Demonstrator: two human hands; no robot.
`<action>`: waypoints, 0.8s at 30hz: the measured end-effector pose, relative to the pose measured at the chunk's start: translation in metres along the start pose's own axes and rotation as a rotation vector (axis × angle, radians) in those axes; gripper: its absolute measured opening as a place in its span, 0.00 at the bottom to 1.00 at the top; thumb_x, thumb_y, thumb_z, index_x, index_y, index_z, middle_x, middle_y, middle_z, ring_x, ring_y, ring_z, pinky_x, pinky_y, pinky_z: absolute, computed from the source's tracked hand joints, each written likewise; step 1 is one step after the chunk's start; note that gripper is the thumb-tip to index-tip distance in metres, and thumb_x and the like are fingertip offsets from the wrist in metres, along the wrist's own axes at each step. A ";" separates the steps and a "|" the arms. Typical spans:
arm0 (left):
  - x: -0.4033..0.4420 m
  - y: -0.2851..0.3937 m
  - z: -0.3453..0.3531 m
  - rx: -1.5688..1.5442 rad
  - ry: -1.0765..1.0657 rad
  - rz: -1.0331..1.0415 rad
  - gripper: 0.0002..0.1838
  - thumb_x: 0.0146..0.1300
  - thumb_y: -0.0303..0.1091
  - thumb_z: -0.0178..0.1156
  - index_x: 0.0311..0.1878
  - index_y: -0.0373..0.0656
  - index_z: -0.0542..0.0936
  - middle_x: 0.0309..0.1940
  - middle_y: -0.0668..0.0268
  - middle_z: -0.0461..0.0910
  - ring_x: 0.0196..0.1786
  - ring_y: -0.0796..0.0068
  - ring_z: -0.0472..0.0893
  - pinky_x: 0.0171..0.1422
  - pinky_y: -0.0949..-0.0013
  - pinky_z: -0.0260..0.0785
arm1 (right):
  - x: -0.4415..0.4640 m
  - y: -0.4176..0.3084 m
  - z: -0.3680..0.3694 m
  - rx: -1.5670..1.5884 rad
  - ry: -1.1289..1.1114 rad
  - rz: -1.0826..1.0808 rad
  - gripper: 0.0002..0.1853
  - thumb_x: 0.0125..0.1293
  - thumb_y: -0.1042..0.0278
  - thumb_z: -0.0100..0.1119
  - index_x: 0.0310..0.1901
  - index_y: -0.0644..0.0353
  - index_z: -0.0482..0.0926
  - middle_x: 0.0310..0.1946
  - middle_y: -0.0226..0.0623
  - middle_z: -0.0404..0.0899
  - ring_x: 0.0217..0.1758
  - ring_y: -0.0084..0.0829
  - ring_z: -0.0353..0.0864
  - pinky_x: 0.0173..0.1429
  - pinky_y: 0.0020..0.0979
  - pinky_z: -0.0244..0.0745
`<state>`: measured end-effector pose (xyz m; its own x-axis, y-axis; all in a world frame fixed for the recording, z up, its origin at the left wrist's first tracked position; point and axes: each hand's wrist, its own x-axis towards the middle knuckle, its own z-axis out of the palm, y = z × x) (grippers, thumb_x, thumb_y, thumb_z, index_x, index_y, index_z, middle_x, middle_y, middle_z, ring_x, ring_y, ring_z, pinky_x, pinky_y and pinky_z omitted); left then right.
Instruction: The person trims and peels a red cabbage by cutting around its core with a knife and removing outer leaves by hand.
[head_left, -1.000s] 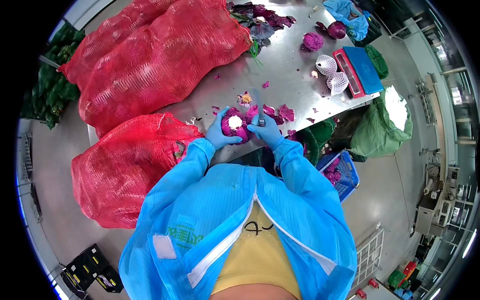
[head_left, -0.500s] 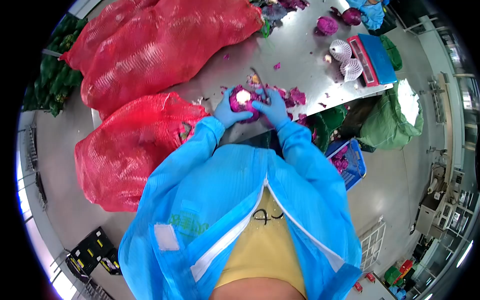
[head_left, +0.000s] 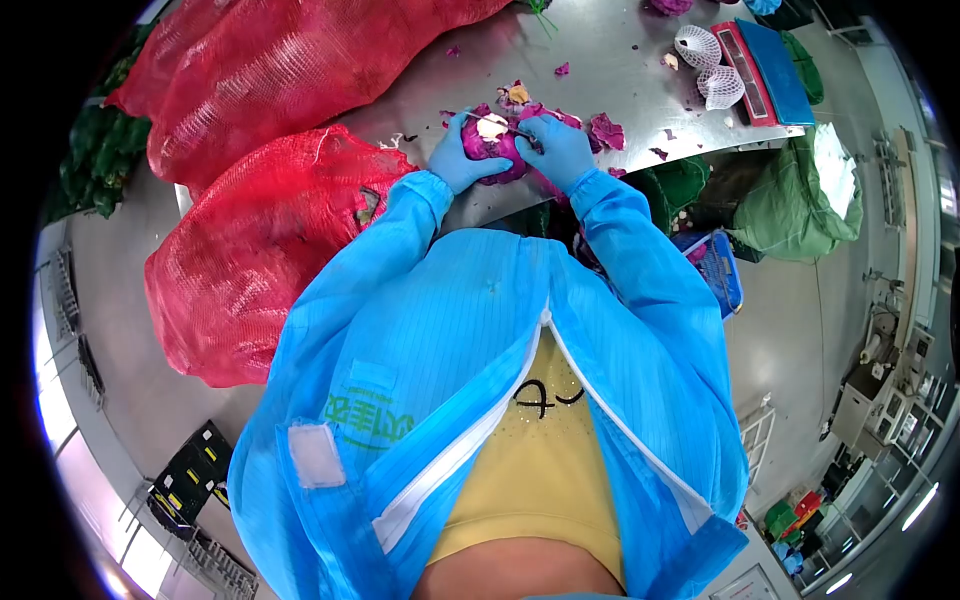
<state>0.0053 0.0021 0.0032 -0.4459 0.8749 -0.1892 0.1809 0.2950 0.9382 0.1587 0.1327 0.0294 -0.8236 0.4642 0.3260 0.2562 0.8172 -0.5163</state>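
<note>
A red cabbage [head_left: 508, 150] with a pale cut stem end facing up is held at the table's near edge. My blue-gloved left hand [head_left: 459, 158] is closed around its left side, thumb across the front. My gloved right hand [head_left: 558, 150] is at the right side, its fingers closed on a knife [head_left: 510, 127] whose thin blade lies across the pale stem. The handle is mostly hidden in the hand. Purple leaf scraps [head_left: 605, 131] and a brownish cut piece [head_left: 517, 95] lie just beyond the cabbage.
Red mesh sacks [head_left: 270, 240] crowd the left side of the metal table [head_left: 590, 60]. Two white foam nets [head_left: 719, 87] and a blue-and-red box [head_left: 768, 75] stand at the right. Below the right edge are a green sack [head_left: 795, 205] and a blue basket [head_left: 722, 272].
The knife has swung from pointing away at the cabbage's right to lying across its stem end. My right hand has turned with it. The view has shifted, while my left hand keeps hold of the cabbage.
</note>
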 end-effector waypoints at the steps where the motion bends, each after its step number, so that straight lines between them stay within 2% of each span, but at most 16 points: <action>1: 0.000 0.003 0.000 0.014 0.005 -0.008 0.54 0.37 0.43 0.78 0.66 0.42 0.56 0.57 0.55 0.72 0.58 0.62 0.74 0.63 0.63 0.67 | 0.002 -0.001 0.000 -0.022 -0.009 -0.006 0.09 0.58 0.59 0.59 0.36 0.53 0.76 0.30 0.35 0.77 0.32 0.37 0.79 0.33 0.35 0.75; 5: 0.004 -0.002 0.001 -0.029 -0.010 0.001 0.54 0.36 0.46 0.77 0.66 0.43 0.56 0.57 0.55 0.72 0.58 0.62 0.74 0.63 0.63 0.66 | 0.000 0.000 0.006 -0.067 0.048 -0.043 0.07 0.55 0.62 0.59 0.32 0.54 0.75 0.28 0.35 0.76 0.29 0.37 0.79 0.31 0.35 0.74; 8: 0.006 0.008 -0.002 0.127 -0.031 -0.065 0.55 0.36 0.48 0.77 0.67 0.45 0.56 0.57 0.55 0.72 0.59 0.62 0.73 0.63 0.63 0.66 | -0.005 -0.002 0.011 -0.039 0.135 0.027 0.08 0.51 0.62 0.62 0.29 0.54 0.74 0.26 0.35 0.76 0.27 0.38 0.78 0.29 0.35 0.73; 10: 0.003 0.013 0.000 0.121 0.001 0.013 0.56 0.35 0.50 0.77 0.67 0.45 0.57 0.57 0.54 0.71 0.59 0.61 0.73 0.63 0.63 0.66 | -0.012 -0.002 0.019 0.181 0.253 0.322 0.09 0.48 0.63 0.64 0.27 0.54 0.74 0.25 0.35 0.75 0.25 0.38 0.76 0.29 0.34 0.73; 12: 0.002 0.014 0.000 0.097 0.004 0.012 0.56 0.34 0.49 0.77 0.66 0.44 0.57 0.57 0.54 0.71 0.59 0.61 0.73 0.64 0.63 0.66 | -0.014 0.003 0.019 0.158 0.260 0.345 0.13 0.48 0.61 0.66 0.31 0.56 0.75 0.25 0.34 0.75 0.26 0.35 0.77 0.31 0.32 0.73; 14: 0.005 0.014 0.000 0.073 0.007 0.018 0.55 0.34 0.48 0.78 0.66 0.43 0.58 0.57 0.55 0.71 0.59 0.61 0.73 0.64 0.63 0.65 | -0.010 0.003 0.011 0.569 0.211 0.426 0.20 0.49 0.56 0.69 0.37 0.59 0.76 0.28 0.34 0.76 0.30 0.29 0.76 0.37 0.29 0.72; 15: 0.005 0.011 0.000 0.051 -0.007 0.009 0.55 0.35 0.47 0.78 0.66 0.43 0.58 0.58 0.55 0.71 0.59 0.61 0.73 0.64 0.63 0.65 | -0.008 0.008 0.013 0.713 0.136 0.474 0.29 0.46 0.50 0.73 0.45 0.62 0.75 0.34 0.34 0.75 0.36 0.24 0.73 0.43 0.26 0.70; 16: 0.006 0.008 0.000 0.028 -0.022 0.001 0.55 0.35 0.46 0.78 0.66 0.42 0.58 0.58 0.55 0.70 0.59 0.61 0.72 0.65 0.63 0.65 | -0.005 0.015 0.015 0.713 0.137 0.474 0.29 0.46 0.50 0.73 0.45 0.62 0.75 0.34 0.34 0.75 0.36 0.24 0.73 0.43 0.26 0.70; 18: 0.009 0.002 0.000 0.034 -0.034 0.025 0.55 0.35 0.45 0.78 0.66 0.43 0.57 0.58 0.55 0.70 0.60 0.62 0.72 0.65 0.63 0.64 | 0.000 0.024 0.017 0.446 0.048 0.217 0.32 0.45 0.50 0.74 0.49 0.60 0.75 0.37 0.34 0.74 0.39 0.25 0.73 0.46 0.26 0.70; 19: 0.010 -0.001 -0.001 0.040 -0.045 0.050 0.55 0.36 0.44 0.78 0.67 0.43 0.57 0.59 0.55 0.69 0.60 0.63 0.71 0.65 0.63 0.64 | 0.000 0.027 0.017 0.448 0.049 0.217 0.32 0.45 0.50 0.74 0.49 0.60 0.75 0.37 0.34 0.74 0.39 0.25 0.73 0.46 0.26 0.70; 21: 0.011 -0.005 -0.002 0.016 -0.063 0.048 0.55 0.36 0.43 0.78 0.67 0.43 0.56 0.59 0.55 0.69 0.60 0.63 0.71 0.66 0.63 0.63 | 0.003 0.030 0.014 0.788 -0.106 0.409 0.30 0.50 0.54 0.71 0.52 0.60 0.74 0.38 0.37 0.76 0.42 0.30 0.76 0.49 0.28 0.71; 22: 0.011 -0.006 -0.002 -0.012 -0.081 0.043 0.55 0.37 0.43 0.78 0.67 0.43 0.55 0.59 0.55 0.68 0.61 0.64 0.71 0.66 0.63 0.63 | 0.003 0.029 0.013 0.789 -0.106 0.409 0.30 0.50 0.54 0.71 0.52 0.60 0.74 0.38 0.37 0.76 0.42 0.30 0.76 0.49 0.28 0.71; 24: 0.011 -0.004 -0.002 -0.023 -0.074 0.019 0.55 0.37 0.43 0.78 0.67 0.42 0.55 0.59 0.55 0.68 0.61 0.64 0.71 0.66 0.63 0.63 | 0.001 0.025 0.010 0.280 -0.021 0.102 0.21 0.54 0.63 0.67 0.48 0.61 0.75 0.38 0.40 0.76 0.41 0.36 0.77 0.46 0.31 0.73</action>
<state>-0.0024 0.0100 -0.0022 -0.3764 0.9064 -0.1917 0.1681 0.2704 0.9480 0.1587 0.1504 0.0088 -0.8120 0.5293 0.2461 0.1911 0.6394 -0.7447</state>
